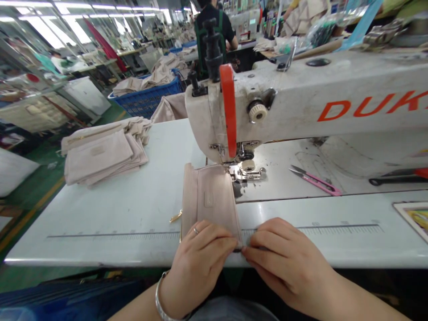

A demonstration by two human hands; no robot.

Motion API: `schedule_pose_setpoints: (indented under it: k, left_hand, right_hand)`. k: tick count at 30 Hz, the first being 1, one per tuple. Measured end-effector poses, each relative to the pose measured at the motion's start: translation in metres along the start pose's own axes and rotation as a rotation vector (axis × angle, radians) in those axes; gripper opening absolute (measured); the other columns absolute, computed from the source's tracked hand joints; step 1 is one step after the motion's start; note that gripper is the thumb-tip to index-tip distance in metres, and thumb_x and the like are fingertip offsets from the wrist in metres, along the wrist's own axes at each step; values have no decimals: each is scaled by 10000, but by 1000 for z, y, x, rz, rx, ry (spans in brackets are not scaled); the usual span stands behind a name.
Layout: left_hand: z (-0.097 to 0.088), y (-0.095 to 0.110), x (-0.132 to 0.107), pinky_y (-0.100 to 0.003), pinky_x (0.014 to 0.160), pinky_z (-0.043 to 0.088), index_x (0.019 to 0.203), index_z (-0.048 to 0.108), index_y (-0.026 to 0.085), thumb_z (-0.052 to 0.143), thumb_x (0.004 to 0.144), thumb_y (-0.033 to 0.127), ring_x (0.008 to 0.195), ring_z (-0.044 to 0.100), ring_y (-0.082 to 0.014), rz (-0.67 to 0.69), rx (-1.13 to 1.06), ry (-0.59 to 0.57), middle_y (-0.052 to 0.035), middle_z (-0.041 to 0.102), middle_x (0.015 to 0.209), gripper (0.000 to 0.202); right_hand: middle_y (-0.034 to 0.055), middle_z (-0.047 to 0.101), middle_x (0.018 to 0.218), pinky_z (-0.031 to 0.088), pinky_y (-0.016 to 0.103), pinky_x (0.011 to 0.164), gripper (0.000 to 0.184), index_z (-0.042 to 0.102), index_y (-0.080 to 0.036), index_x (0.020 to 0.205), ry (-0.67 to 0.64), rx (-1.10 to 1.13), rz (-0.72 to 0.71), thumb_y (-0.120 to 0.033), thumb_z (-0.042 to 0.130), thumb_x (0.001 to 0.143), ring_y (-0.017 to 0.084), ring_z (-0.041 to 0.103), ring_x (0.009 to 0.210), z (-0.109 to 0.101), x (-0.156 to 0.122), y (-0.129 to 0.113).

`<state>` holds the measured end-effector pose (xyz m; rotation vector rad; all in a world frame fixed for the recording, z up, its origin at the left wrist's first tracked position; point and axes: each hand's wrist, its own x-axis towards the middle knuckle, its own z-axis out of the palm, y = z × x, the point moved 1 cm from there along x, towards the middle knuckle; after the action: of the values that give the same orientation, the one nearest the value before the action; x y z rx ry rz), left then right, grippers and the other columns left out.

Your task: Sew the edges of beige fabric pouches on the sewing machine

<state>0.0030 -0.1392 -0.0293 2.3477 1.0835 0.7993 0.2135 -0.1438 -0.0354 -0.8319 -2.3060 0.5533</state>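
A beige fabric pouch (219,205) with a small stitched label and a gold zipper pull (175,216) lies on the table, its far right edge at the presser foot of the sewing machine (214,116). My left hand (203,254), wearing a ring and a bangle, lies over the pouch's near end, its fingertips pinching the near right corner. Beside it, my right hand (284,254) has its fingers curled, with thumb and fingertips together at that same corner. What the right fingertips hold is mostly hidden.
Stacked beige fabric pieces (103,151) lie at the table's left. Pink thread snips (316,180) and a black-and-red tool (397,177) lie right of the needle. A blue crate (147,96) of fabric stands behind the table. A person (214,35) sits farther back.
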Motion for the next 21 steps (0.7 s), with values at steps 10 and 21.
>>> schedule_pose_setpoints:
  k: [10,21]
  left_hand:
    - [-3,-4,2,-315,845,458,1024,603,154,432,975,119,895,529,-177,134,86,-187,-45,632,983,181]
    - [-8,-23,10,-272,809,466,975,582,148,348,999,138,852,575,-145,259,128,-245,-37,651,947,235]
  right_hand:
    - [66,679,1015,477,323,819,186,643,-164,1000,50,-77,-62,-99,493,911,164,605,958,3,6,1]
    - [4,720,988,495,304,786,204,676,-187,989,191,-271,-175,-153,476,969,149,638,879,25,7,13]
